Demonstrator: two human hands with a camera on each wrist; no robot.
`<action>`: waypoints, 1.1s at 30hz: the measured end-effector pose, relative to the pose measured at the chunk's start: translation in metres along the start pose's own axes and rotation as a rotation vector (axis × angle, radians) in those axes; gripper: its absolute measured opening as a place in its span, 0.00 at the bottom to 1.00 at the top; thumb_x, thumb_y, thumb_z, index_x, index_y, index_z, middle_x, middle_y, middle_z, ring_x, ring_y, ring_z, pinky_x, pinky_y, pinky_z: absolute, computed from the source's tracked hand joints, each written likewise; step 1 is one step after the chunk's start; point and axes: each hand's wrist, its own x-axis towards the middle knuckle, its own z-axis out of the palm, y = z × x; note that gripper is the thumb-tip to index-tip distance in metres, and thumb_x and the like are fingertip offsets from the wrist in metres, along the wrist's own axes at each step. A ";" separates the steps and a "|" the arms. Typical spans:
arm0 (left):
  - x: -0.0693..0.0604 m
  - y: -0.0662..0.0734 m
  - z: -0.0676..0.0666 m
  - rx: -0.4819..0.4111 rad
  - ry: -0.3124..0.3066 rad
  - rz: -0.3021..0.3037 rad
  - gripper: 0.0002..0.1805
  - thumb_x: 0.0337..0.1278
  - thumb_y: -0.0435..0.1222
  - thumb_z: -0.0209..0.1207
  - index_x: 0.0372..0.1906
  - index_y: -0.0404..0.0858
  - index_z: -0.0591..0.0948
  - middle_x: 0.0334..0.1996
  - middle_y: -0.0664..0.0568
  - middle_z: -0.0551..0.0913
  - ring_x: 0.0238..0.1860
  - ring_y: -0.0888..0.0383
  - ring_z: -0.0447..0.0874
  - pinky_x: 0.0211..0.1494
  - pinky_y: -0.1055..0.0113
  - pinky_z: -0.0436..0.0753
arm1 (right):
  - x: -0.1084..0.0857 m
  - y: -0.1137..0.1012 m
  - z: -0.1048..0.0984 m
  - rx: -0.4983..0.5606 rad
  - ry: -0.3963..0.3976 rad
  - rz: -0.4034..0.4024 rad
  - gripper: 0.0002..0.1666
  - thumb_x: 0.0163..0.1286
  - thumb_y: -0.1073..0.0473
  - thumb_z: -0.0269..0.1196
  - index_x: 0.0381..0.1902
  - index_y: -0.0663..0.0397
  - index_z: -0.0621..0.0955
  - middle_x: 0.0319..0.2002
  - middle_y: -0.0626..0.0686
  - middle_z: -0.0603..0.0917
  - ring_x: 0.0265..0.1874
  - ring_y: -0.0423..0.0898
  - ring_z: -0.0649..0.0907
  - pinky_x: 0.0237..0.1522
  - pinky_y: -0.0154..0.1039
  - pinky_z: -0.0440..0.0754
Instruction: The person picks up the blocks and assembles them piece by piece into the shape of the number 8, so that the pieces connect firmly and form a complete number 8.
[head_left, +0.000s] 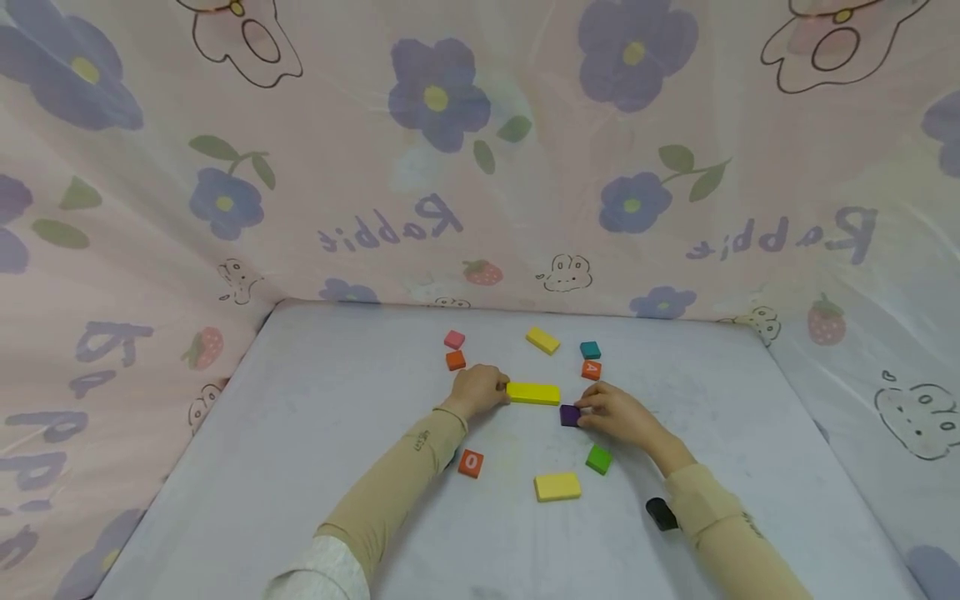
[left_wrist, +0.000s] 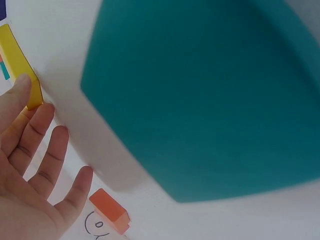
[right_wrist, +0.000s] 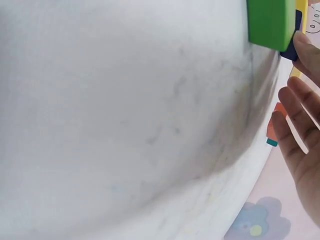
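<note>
My left hand (head_left: 476, 392) pinches the left end of a long yellow block (head_left: 533, 393) lying on the white surface. In the left wrist view, the thumb is on the yellow block (left_wrist: 18, 59) and the other fingers are spread. Near that block's right end, my right hand (head_left: 618, 414) holds a small dark purple block (head_left: 570, 415) by its right side. The right wrist view has the thumb on the purple block (right_wrist: 291, 51), partly hidden by a green block (right_wrist: 272, 22). Whether the purple and yellow blocks touch, I cannot tell.
Behind the hands lie a pink block (head_left: 454, 339), orange blocks (head_left: 455, 360), a yellow block (head_left: 542, 340) and a teal block (head_left: 590, 350). Nearer are a red-orange lettered block (head_left: 471, 463) and a pale yellow block (head_left: 557, 487). A black object (head_left: 662, 514) lies beside the right sleeve.
</note>
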 end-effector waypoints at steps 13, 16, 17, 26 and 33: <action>-0.001 0.003 0.003 -0.010 -0.002 0.007 0.20 0.50 0.44 0.65 0.50 0.46 0.83 0.33 0.56 0.85 0.29 0.62 0.71 0.35 0.68 0.67 | -0.001 0.000 0.001 -0.014 0.009 0.025 0.19 0.60 0.53 0.65 0.46 0.57 0.83 0.44 0.52 0.78 0.39 0.43 0.76 0.43 0.43 0.77; 0.000 0.002 0.002 -0.002 0.001 0.006 0.20 0.50 0.44 0.65 0.50 0.46 0.83 0.32 0.56 0.85 0.29 0.62 0.71 0.35 0.68 0.66 | 0.001 0.000 0.001 -0.016 0.013 0.027 0.19 0.60 0.53 0.65 0.46 0.57 0.83 0.44 0.52 0.78 0.39 0.43 0.77 0.43 0.43 0.77; 0.000 0.002 0.001 0.000 0.002 0.005 0.20 0.50 0.44 0.65 0.50 0.46 0.83 0.32 0.57 0.85 0.29 0.62 0.71 0.35 0.68 0.66 | 0.001 -0.001 0.001 -0.014 0.013 0.028 0.19 0.60 0.53 0.65 0.46 0.57 0.83 0.44 0.52 0.79 0.39 0.44 0.77 0.44 0.44 0.77; -0.001 0.000 0.000 0.005 0.001 -0.001 0.20 0.50 0.45 0.65 0.51 0.46 0.82 0.32 0.56 0.85 0.29 0.62 0.71 0.34 0.69 0.67 | 0.004 -0.005 0.001 -0.045 0.015 0.003 0.19 0.60 0.54 0.65 0.47 0.59 0.83 0.44 0.53 0.79 0.40 0.45 0.78 0.46 0.46 0.78; 0.002 -0.002 0.001 0.009 -0.002 -0.005 0.20 0.51 0.45 0.64 0.51 0.47 0.82 0.35 0.57 0.86 0.30 0.62 0.72 0.37 0.67 0.68 | 0.002 -0.006 -0.002 -0.057 0.047 -0.019 0.19 0.62 0.54 0.63 0.47 0.59 0.82 0.45 0.53 0.79 0.41 0.46 0.78 0.46 0.47 0.78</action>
